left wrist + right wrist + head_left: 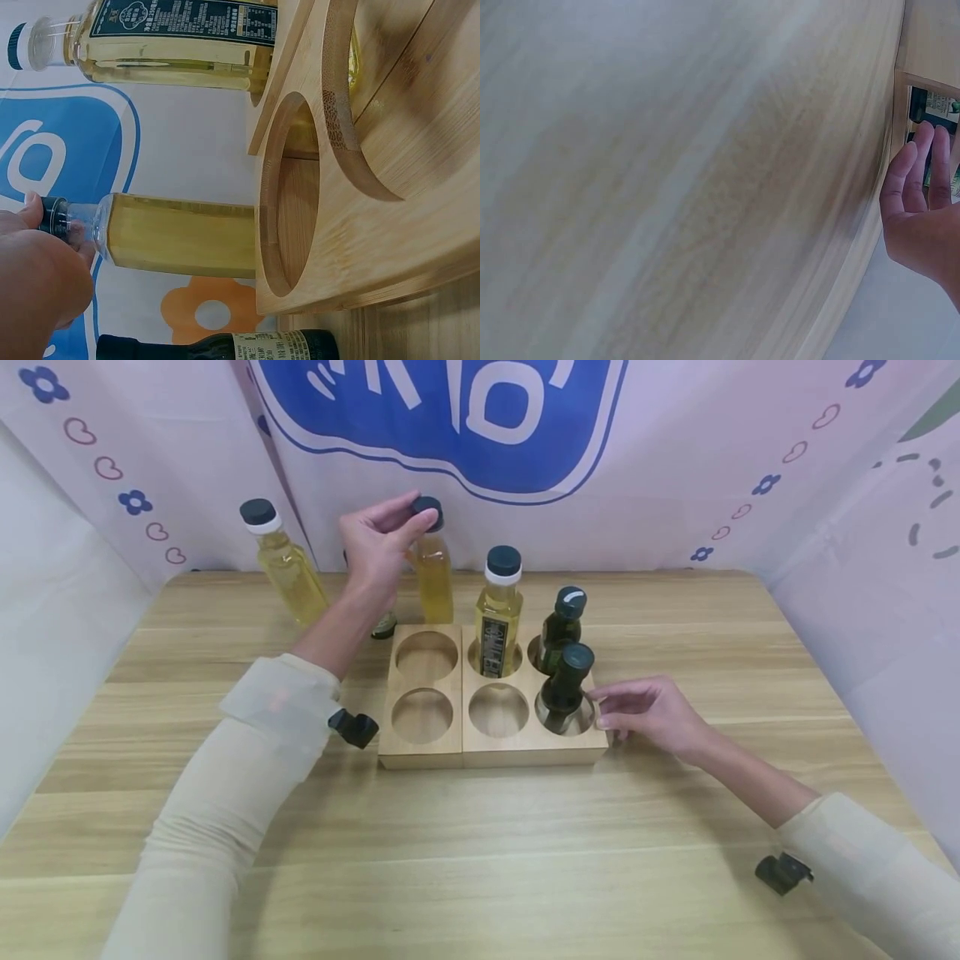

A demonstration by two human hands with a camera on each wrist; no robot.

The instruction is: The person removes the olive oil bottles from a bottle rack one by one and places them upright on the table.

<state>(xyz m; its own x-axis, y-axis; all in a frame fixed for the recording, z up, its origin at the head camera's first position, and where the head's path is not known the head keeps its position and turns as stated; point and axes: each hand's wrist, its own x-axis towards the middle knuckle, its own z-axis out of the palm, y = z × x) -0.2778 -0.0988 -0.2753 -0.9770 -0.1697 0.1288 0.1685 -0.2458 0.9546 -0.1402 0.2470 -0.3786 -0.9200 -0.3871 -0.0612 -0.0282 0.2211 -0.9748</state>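
My left hand (pixel 378 543) pinches the dark cap of an oil bottle (pixel 433 578) with yellow contents, upright just behind the wooden bottle rack (pixel 422 758). Its base is hidden by the rack, so whether it touches the table cannot be told. In the left wrist view the thumb and fingers are around the cap and neck of this bottle (pixel 180 234). At the rack's right side, my right hand (pixel 652 714) touches the wood near the front corner with lightly bent fingers. Beside those fingers a dark green bottle (pixel 564 689) leans in the front right hole.
In the rack's back row stand a labelled yellow oil bottle (pixel 498 614) and another dark bottle (pixel 561 628). A yellow oil bottle (pixel 291 572) stands at the back left. Partly behind my left forearm is a dark bottle (pixel 385 627). A printed cloth (pixel 660 468) hangs behind the table.
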